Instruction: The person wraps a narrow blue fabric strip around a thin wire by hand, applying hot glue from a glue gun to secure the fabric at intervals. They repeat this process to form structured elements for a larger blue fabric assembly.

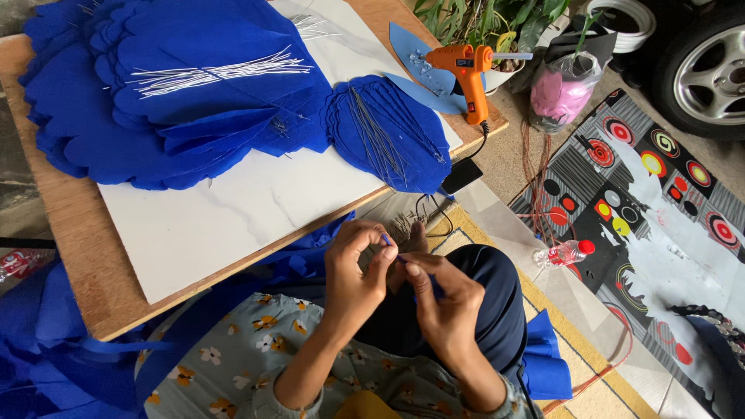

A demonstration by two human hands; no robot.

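We are pinching a small blue strip [386,241] between the fingertips of our left hand [357,271] and our right hand [444,299], both closed on it and pressed together just below the near edge of the white board [225,209], likely so we can work it tightly. Beyond that edge, blue crepe petals [178,93] are lying with thin wires [217,74] on top, and an orange glue gun [466,70] is standing at the board's far right corner.

Orange glue gun [468,71] near a pink bag [560,95].
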